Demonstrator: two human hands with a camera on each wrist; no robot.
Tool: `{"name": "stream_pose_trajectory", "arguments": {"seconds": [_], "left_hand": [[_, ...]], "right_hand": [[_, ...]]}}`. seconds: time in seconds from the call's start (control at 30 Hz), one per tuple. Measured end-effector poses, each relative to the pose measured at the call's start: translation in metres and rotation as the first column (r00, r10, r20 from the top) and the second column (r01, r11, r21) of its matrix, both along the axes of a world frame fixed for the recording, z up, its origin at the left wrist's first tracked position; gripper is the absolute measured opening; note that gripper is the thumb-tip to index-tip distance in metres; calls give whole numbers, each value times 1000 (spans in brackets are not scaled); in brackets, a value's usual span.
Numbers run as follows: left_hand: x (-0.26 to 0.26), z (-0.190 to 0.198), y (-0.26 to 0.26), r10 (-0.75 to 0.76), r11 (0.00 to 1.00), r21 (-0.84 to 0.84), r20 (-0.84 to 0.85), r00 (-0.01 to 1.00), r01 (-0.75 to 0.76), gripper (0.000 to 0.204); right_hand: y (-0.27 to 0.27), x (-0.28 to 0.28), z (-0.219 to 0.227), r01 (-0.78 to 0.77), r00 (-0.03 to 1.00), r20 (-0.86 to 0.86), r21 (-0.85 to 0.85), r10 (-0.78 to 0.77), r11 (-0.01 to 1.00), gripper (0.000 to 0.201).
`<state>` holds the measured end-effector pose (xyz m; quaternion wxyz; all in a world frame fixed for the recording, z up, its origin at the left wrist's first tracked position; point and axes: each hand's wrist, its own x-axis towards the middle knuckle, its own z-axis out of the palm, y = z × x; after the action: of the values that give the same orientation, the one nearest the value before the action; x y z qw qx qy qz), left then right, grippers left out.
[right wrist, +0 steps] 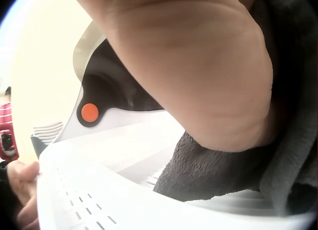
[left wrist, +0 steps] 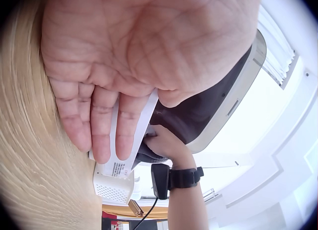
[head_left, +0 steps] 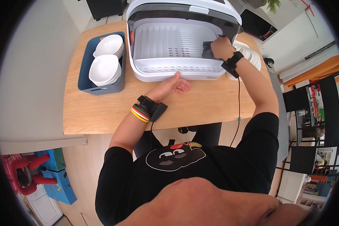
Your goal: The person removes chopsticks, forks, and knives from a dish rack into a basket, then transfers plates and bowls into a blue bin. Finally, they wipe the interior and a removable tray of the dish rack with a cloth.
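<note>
A white dish storage box (head_left: pixel 145 75) with a raised smoky see-through lid (head_left: pixel 158 14) stands on the wooden table. My right hand (head_left: pixel 222 48) reaches into its right side and grips a dark grey cloth (head_left: pixel 208 51). In the right wrist view, the bunched cloth (right wrist: pixel 208 173) hangs below the hand over the ribbed rack, and the fingertips are hidden. My left hand (head_left: pixel 173 86) is at the middle of the box's front edge, thumb up at the rim. Its palm faces the left wrist camera, with fingers (left wrist: pixel 101 126) extended and nothing held.
Left of the box, a blue-grey bin (head_left: pixel 101 90) holds stacked white bowls (head_left: pixel 104 69). White dishes (head_left: pixel 254 58) in a white perforated holder (left wrist: pixel 112 188) stand to the right, close to my right forearm. A cable (head_left: pixel 239 101) hangs from the right wrist camera.
</note>
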<state>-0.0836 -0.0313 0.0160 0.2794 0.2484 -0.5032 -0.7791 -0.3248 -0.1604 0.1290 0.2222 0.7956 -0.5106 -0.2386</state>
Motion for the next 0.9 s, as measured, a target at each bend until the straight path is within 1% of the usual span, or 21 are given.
{"name": "stream_pose_trajectory", "arguments": {"seconds": [0.03,0.07,0.13,0.27,0.33,0.37,0.43,0.47,0.53,0.57,0.63,0.77,0.83,0.87,0.9], "left_hand": [[0,-1,0,-2,1000,-3,-6,1000,1,72],[0,-1,0,-7,1000,-1,-6,1000,7,72],[-1,-1,0,5,1000,-11,24,1000,-5,72],[0,-1,-1,4,1000,-4,16,1000,-4,71],[0,-1,-1,-1,1000,-1,6,1000,1,71],[-1,0,-1,-1,1000,-3,7,1000,1,71],[-1,2,0,1,1000,5,5,1000,-1,71],[-1,1,0,-2,1000,6,6,1000,2,71],[-1,-2,-1,-4,1000,4,14,1000,4,71],[0,-2,-2,-3,1000,3,15,1000,2,71],[0,-3,-2,-11,1000,5,13,1000,11,71],[-1,1,-1,-24,1000,1,8,1000,24,71],[0,4,1,-18,1000,-1,13,1000,18,71],[-1,4,1,-20,1000,-1,14,1000,20,71],[-1,3,1,-22,1000,1,12,1000,22,71]], "right_hand": [[5,-2,1,-36,998,51,10,36,999,19],[9,-3,1,-31,998,51,11,31,999,19],[15,-4,1,-102,991,88,-12,102,995,19],[22,4,5,-111,990,95,34,107,993,23],[23,10,12,-19,997,82,148,7,989,27],[21,12,12,-19,997,82,146,6,989,27],[14,14,12,112,977,144,293,-160,950,34],[10,13,9,114,976,145,295,-162,949,34],[5,14,6,155,946,212,363,-244,919,37],[3,15,5,153,946,213,363,-242,919,37],[2,18,7,181,918,256,412,-304,893,40],[-1,19,5,171,886,315,461,-341,871,41],[-2,19,4,124,858,376,509,-349,852,47],[-1,20,4,125,858,376,509,-351,851,47],[2,23,8,109,835,410,532,-368,840,50]]}}
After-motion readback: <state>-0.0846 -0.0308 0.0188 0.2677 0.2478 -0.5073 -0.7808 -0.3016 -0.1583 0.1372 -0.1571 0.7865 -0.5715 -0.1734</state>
